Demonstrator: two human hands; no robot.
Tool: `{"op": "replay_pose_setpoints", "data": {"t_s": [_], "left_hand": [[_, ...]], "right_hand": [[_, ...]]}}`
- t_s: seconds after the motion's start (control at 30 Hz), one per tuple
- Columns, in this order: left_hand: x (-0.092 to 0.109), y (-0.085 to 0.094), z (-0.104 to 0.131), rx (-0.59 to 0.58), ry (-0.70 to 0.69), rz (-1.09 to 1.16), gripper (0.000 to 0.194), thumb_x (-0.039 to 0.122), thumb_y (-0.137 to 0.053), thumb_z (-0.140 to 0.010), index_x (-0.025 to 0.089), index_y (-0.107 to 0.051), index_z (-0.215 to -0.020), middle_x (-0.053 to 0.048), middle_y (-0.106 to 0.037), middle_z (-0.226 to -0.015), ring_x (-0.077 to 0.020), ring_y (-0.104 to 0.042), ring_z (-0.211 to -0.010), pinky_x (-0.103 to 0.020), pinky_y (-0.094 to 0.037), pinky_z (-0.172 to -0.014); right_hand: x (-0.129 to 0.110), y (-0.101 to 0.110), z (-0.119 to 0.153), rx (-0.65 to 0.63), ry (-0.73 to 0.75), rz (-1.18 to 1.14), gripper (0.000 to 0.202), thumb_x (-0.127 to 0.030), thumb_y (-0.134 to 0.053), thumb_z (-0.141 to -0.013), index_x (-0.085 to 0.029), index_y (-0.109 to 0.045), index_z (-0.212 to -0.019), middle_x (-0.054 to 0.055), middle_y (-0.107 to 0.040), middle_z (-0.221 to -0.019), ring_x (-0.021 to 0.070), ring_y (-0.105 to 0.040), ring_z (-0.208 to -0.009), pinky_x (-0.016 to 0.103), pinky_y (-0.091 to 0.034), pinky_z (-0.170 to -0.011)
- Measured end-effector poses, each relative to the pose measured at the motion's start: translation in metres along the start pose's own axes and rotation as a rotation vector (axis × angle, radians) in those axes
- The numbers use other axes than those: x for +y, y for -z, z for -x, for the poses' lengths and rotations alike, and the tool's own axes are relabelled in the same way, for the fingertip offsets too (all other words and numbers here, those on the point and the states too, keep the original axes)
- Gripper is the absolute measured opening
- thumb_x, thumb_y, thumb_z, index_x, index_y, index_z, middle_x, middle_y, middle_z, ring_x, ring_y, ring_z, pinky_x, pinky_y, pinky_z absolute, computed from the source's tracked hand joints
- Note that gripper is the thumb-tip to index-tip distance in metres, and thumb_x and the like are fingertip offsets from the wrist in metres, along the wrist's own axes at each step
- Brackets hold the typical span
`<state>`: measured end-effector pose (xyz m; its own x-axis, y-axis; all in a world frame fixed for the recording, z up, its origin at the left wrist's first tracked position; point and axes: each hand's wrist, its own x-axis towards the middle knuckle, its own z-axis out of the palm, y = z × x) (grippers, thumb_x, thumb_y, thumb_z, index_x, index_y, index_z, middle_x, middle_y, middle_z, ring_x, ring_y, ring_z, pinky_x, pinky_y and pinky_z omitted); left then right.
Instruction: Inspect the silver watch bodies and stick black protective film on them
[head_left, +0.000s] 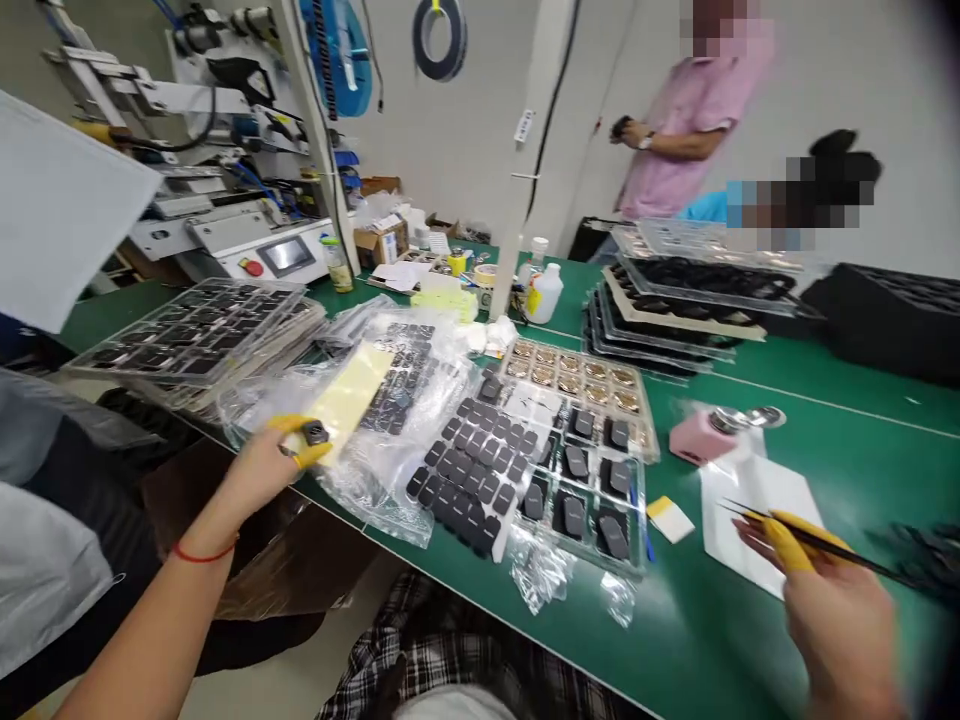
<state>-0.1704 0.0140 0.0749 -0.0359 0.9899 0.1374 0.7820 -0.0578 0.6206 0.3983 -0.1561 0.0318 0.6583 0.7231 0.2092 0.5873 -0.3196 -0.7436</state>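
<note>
Yellow finger covers show on both hands. My left hand [281, 455] pinches a small black part [315, 432] between thumb and fingers, beside a yellow strip [352, 395] that lies on plastic bags. My right hand [821, 580] holds black tweezers [832, 547] over a white sheet [757, 500], their tips pointing left. Between the hands lie a sheet of black stickers [469, 465] and a clear tray [637, 520] with black parts [575, 462] in its compartments. Beyond that tray is another tray with round metallic parts [570, 384].
A pink bottle [701, 437] stands behind the white sheet. Stacked trays [195, 330] sit at left, more [675, 300] at back right. A white post [517, 200] rises mid-bench. A person in pink [675, 120] stands beyond; another person's head is lower right of them.
</note>
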Motion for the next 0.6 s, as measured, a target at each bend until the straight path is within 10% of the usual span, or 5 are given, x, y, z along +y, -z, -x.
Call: {"op": "replay_pose_setpoints", "data": {"t_s": [0.17,0.23,0.4,0.6], "left_hand": [[0.073,0.005,0.022,0.234,-0.347,-0.143,0.045,0.048,-0.068,-0.075,0.026,-0.06,-0.113,-0.002,-0.056,-0.125,-0.0373,-0.044,-0.126,-0.054,-0.029,-0.113],[0.117,-0.003,0.045,0.023,-0.535,-0.016,0.049,0.05,-0.071,-0.072,0.028,-0.061,-0.115,-0.003,-0.057,-0.124,-0.0337,-0.049,-0.121,-0.05,-0.036,-0.11],[0.193,-0.038,0.09,-1.018,-0.712,0.424,0.051,0.037,-0.083,-0.06,0.035,-0.068,-0.109,-0.003,-0.063,-0.117,-0.0282,-0.062,-0.103,-0.037,-0.056,-0.086],[0.178,-0.128,0.096,-1.247,-0.569,0.445,0.044,0.027,-0.074,-0.071,0.028,-0.063,-0.114,-0.006,-0.057,-0.126,-0.0247,-0.059,-0.113,-0.034,-0.052,-0.094]], "right_hand": [[-0.018,0.001,0.012,0.344,-0.102,-0.738,0.036,-0.037,-0.082,-0.054,-0.022,-0.059,-0.077,0.004,-0.057,-0.076,0.0206,-0.059,-0.063,0.043,-0.051,-0.067],[-0.03,0.008,0.021,0.405,-0.076,-0.778,0.037,-0.048,-0.075,-0.06,-0.024,-0.055,-0.08,0.0,-0.052,-0.072,0.0148,-0.052,-0.059,0.037,-0.047,-0.063],[-0.066,0.048,0.065,0.402,-0.005,-0.801,0.027,-0.05,-0.046,-0.083,-0.025,-0.043,-0.074,-0.004,-0.033,-0.066,0.0109,-0.029,-0.05,0.027,-0.032,-0.048],[-0.078,0.049,0.11,0.028,0.117,-0.834,0.026,-0.053,-0.07,-0.074,-0.028,-0.061,-0.076,0.001,-0.056,-0.066,0.0148,-0.051,-0.051,0.028,-0.04,-0.043]]}}
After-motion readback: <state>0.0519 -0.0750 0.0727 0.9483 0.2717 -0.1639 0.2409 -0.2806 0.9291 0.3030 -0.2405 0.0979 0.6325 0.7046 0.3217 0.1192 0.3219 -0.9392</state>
